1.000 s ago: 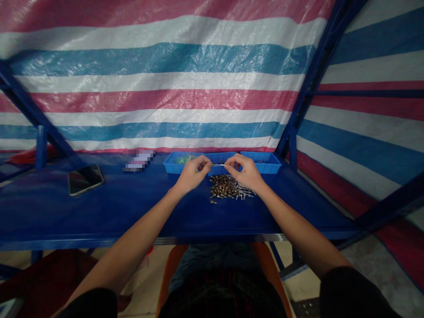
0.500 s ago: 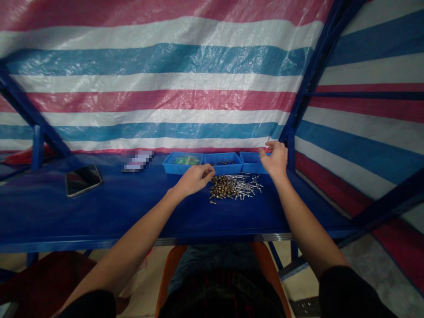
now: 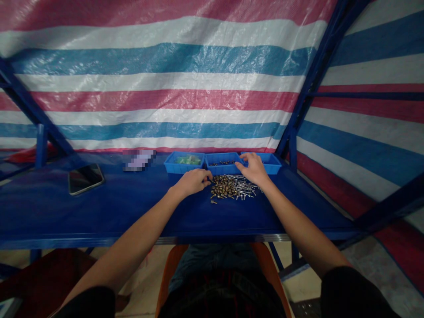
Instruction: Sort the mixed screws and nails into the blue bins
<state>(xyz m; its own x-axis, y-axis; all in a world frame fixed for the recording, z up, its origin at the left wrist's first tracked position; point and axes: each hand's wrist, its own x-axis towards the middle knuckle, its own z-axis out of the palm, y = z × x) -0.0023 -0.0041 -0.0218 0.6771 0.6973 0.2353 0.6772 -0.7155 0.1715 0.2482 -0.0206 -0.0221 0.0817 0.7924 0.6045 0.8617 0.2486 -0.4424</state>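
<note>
— What is the largest thing on your screen?

— From my distant seat I see first the striped sheet (image 3: 165, 101), which fills the upper part of the frame. Below it is the blue counter (image 3: 132, 212). At its back, near the middle of the frame, three blue trays (image 3: 225, 169) stand in a row.

— And the small parts?

— They lie on the counter below the trays, a little right of centre: silver pins (image 3: 245, 190) to the right, brass-coloured pieces (image 3: 223, 187) to the left.

— Which hand is nearer, and how is each grip?

— The right hand (image 3: 254, 168) is nearer to the pins, which lie just below it in the frame. Many pins have their long axis roughly left to right. Its thumb and forefinger stand apart; I see nothing between them. The left hand (image 3: 194, 181) is at the left edge of the brass-coloured pieces. Its fingertips are drawn close, but I cannot tell if they pinch something.

— Anything smaller?

— One loose piece (image 3: 213, 202), below the others.
</note>
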